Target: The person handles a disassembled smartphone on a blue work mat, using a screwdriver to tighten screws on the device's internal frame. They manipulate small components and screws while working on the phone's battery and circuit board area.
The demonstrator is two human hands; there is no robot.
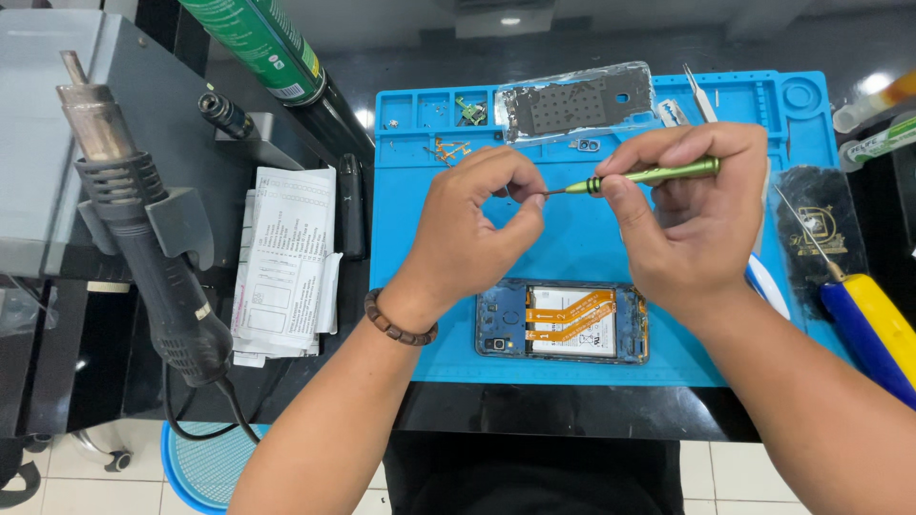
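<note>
We held the screwdriver [649, 175] in our right hand [692, 215] above the opened phone [563, 321] on the mat [410, 229], left hand [477, 224] pinching its tip, where a tiny screw might have dropped unnoticed

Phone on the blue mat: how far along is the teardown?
Done: the phone lies open, battery and orange flex cables exposed; its back cover and small loose parts sit at the mat's far edge. In hand: right hand holds a green screwdriver, left hand pinching at its tip. Left: the battery and flex cables are not yet out.
</note>
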